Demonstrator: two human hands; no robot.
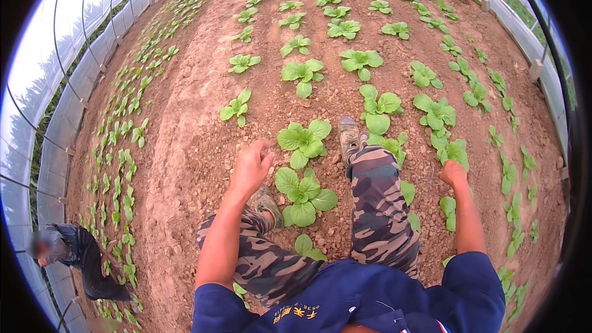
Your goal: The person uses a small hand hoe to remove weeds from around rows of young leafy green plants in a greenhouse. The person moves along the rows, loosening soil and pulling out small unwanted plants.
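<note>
My left hand (253,164) hangs above the soil, left of a leafy green plant (303,142). Its fingers are loosely curled, with the thumb apart from the index finger and nothing visible between them. Further right, my right hand (453,173) is bent inward at the near edge of another leafy plant (452,151). The back of that hand hides its fingertips, so whether it grips anything is unclear. Between my feet grows a broad-leaved plant (305,195). A thin greyish stem or twig (431,179) shows faintly beside my right hand.
Rows of young leafy plants (300,74) run ahead over crumbly brown soil (185,115). My right shoe (348,136) stands close to plants; my left shoe (267,206) is beside one. Another person (88,259) bends over the left rows. Plastic greenhouse walls (60,166) flank the bed.
</note>
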